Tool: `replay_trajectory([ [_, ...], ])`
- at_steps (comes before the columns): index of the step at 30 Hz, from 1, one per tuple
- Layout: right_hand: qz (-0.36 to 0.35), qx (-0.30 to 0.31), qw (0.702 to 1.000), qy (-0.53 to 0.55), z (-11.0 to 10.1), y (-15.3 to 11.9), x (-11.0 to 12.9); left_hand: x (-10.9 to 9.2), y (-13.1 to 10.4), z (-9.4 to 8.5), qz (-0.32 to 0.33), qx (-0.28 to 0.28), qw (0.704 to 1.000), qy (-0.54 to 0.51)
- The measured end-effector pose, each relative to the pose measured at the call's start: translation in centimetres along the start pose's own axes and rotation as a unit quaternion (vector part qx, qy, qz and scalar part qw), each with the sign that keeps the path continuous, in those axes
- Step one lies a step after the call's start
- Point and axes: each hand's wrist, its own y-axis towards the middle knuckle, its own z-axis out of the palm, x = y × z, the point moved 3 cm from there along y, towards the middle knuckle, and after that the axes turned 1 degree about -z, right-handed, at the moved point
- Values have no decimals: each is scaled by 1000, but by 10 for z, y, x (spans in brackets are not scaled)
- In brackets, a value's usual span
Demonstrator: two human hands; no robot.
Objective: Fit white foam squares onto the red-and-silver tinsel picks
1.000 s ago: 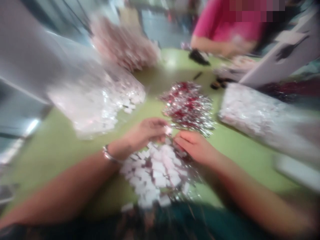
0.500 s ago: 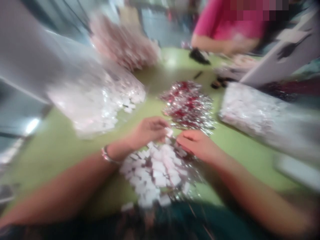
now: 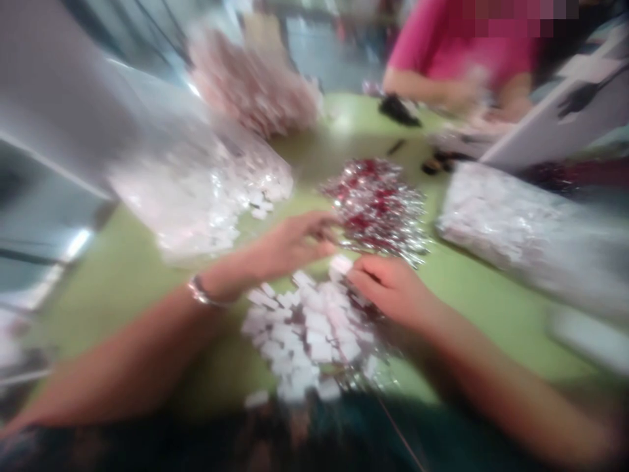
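Note:
My left hand (image 3: 307, 239) reaches toward a heap of shiny silver and red pieces (image 3: 378, 206), its thumb and fingers apart with nothing visible between them. Its fingertips are near the heap's left edge; blur hides whether they touch it. Between finger and thumb, my right hand (image 3: 386, 282) pinches a small white card (image 3: 341, 267). Below both hands lies a pile of similar white cards (image 3: 314, 334), with some shiny silver bits at its lower right. What these shiny pieces are is too blurred to make out.
Clear plastic bags of white pieces lie at left (image 3: 196, 196) and right (image 3: 511, 216) on the green table (image 3: 472, 288). A stack of pinkish packets (image 3: 260, 85) stands at the back. Across the table sits a person in a pink top (image 3: 442, 46). A white panel (image 3: 550, 111) rises at right.
My left hand has left the white card and moved up toward the shiny heap, its fingers opening. The card stays with my right hand. The whole view has shifted slightly.

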Motion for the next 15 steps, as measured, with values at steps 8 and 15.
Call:
replay_trajectory([
  [8, -109, 50, 988, -96, -30, -24, -2, 60, 5, -63, -231, -137, 856, 442],
  [15, -59, -9, 932, -358, -9, 20, -62, 70, 9, -64, -215, -119, 861, 446],
])
